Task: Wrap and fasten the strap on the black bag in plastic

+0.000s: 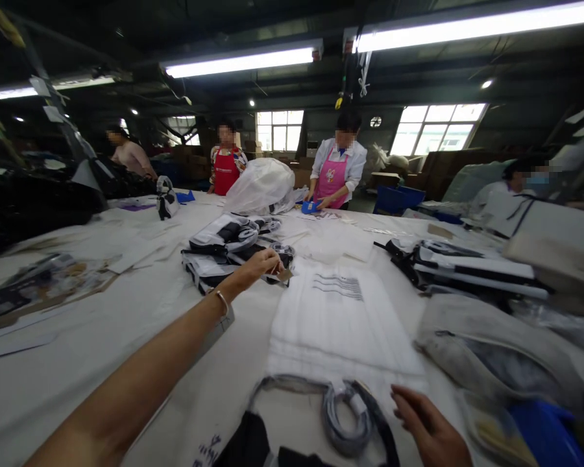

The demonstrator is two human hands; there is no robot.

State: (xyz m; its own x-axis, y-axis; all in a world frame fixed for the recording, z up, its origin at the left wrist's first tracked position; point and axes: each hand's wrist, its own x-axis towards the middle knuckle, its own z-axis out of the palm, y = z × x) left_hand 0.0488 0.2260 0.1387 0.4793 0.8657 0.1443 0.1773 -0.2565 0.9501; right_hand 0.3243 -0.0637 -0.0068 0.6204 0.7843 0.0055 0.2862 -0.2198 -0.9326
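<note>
My left hand [264, 262] reaches out over the table with its fingers pinched on a small brown card [285, 275]. Just beyond it lies a stack of white-and-black bags [219, 235] with coiled straps. My right hand [428, 425], fingers stretched out and apart, hovers at the lower right and holds nothing. Beside it, at the near edge, is a black bag [246, 438] with a coiled grey strap [345, 420]; the frame cuts off its lower part. Between the hands a white, translucent plastic bag [340, 324] with printed dark lines lies flat.
More black-and-white bags [467, 266] are piled at the right, near a grey pouch [491, 350] and a blue item [547, 431]. Flat sheets and packets [53, 282] lie left. Across the table a person in a pink apron [333, 175] handles a blue item [310, 207]; other people are around.
</note>
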